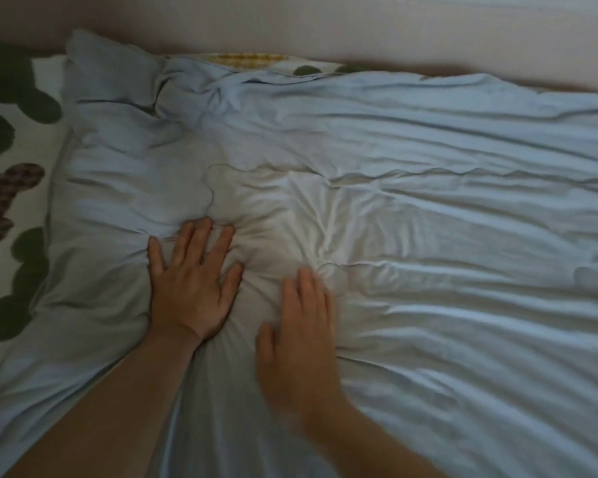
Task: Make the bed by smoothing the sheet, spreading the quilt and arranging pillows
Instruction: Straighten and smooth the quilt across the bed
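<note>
A pale blue quilt (428,236) covers nearly the whole bed. Its long axis runs left to right across the view, and its creases and long folds follow that same line. On the right it passes out of the picture. On the left it ends in a puffed edge, with one corner pointing up toward the far left. The cloth is heavily wrinkled, and near the middle a paler patch bunches into short folds that radiate outward.

Along the top, a plain pinkish wall (325,25) borders the far edge of the bed, and the quilt lies close against it.

On the left, a white sheet (11,139) printed with dark green round-eared shapes and one brown checked shape shows beyond the quilt's edge. The quilt overlaps it. A narrow strip of patterned cloth (290,65), with a yellow checked part and green spots, shows between the quilt's far edge and the wall.

Both hands lie on the quilt, left of centre, close to each other but not touching. The left hand (190,291) is flat with its fingers spread, and the cloth gathers in wrinkles around it. The right hand (301,343) is also flat, palm down with fingers straight and together, and looks blurred. Neither hand grips the fabric.
</note>
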The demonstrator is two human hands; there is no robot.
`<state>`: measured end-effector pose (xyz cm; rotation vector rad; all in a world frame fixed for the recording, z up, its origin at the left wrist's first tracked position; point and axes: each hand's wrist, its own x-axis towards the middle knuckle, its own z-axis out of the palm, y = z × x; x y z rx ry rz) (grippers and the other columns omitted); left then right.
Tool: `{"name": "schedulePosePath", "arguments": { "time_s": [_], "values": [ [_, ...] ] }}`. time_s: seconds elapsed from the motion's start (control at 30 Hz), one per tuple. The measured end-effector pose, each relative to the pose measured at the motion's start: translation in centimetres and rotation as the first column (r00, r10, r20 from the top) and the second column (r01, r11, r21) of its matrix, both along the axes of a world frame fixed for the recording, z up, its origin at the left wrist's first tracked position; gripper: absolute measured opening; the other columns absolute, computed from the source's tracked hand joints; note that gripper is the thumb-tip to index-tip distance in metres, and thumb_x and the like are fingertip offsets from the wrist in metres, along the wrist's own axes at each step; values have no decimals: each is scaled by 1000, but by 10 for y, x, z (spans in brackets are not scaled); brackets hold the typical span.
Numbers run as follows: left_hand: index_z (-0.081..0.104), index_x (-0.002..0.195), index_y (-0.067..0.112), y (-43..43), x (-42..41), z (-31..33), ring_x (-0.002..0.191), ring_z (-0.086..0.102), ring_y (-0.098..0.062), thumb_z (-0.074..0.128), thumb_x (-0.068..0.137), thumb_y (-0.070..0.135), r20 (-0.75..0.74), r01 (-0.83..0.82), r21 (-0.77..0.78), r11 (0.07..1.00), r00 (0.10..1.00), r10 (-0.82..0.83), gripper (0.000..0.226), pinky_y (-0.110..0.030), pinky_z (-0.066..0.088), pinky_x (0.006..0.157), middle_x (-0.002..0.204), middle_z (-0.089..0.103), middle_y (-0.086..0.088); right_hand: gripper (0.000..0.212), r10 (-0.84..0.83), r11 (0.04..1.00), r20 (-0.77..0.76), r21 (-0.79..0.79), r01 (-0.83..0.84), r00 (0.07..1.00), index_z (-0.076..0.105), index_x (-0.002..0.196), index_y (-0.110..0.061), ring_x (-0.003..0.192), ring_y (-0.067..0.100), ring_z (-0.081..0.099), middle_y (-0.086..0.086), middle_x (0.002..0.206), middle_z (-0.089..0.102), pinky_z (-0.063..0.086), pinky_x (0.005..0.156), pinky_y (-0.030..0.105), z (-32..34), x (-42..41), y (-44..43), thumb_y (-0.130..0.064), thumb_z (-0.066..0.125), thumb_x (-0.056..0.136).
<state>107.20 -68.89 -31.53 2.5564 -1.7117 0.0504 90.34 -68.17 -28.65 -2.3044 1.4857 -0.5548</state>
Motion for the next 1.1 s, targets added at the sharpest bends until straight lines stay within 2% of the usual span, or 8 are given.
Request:
{"name": "schedulePosePath", "arguments": {
  "time_s": [0.1,0.43,0.6,0.73,0.83,0.9,1.03,1.1],
  "values": [
    [35,147,28,2,0,-2,142,28,-24,20,92,55,-7,16,-47,999,1000,-16,63,-62,7,111,154,32,-5,66,49,997,-111,-46,-54,993,51,134,-2,139,32,35,18,147,39,23,110,47,-17,-8,52,-31,43,75],
    [40,144,25,26,-15,17,140,28,-34,22,99,46,93,-11,-49,999,996,15,53,-70,5,108,150,38,-7,72,78,994,-199,-63,-92,977,33,146,-5,145,29,17,16,154,27,9,118,47,-27,-9,48,-39,32,82],
    [27,150,22,138,-8,36,145,12,-36,33,96,39,22,-315,-119,942,947,320,57,-60,2,114,157,23,-11,88,78,987,-207,-120,-104,975,33,146,-9,146,26,16,14,155,26,8,118,45,-26,-8,38,-61,21,77],
    [17,150,21,247,6,47,129,38,-40,45,92,49,-272,-604,-94,791,780,563,71,-53,32,103,146,36,-19,100,123,986,-292,-72,-150,948,23,150,-11,147,25,9,14,158,16,5,118,46,-26,-17,52,-73,15,72],
    [34,140,21,280,9,53,109,55,-37,47,96,34,-449,-520,-184,834,799,399,47,-43,44,90,124,58,-16,82,170,985,-292,79,-153,941,18,151,-17,148,22,4,9,160,9,3,118,47,-15,-17,78,-66,33,86],
    [40,136,20,290,28,68,107,56,-39,41,99,26,-398,-488,-227,843,836,377,38,-44,44,90,121,59,-19,75,239,965,-226,161,-206,944,26,150,-22,147,20,6,7,160,12,6,117,45,8,-12,110,-63,36,87],
    [34,139,18,310,48,63,98,56,-43,31,102,30,-243,-447,-25,894,871,428,39,-49,46,86,115,57,-26,73,318,930,-203,258,-263,926,19,151,-25,148,21,-4,5,161,3,-4,118,46,24,-13,216,-56,42,90],
    [22,144,21,319,28,44,101,52,-46,27,101,37,-268,-463,33,886,850,454,46,-51,44,87,120,49,-29,77,322,944,-242,152,-292,915,21,151,-23,148,25,-2,8,161,7,-4,116,54,2,-18,258,-60,39,86]
  ]
}}
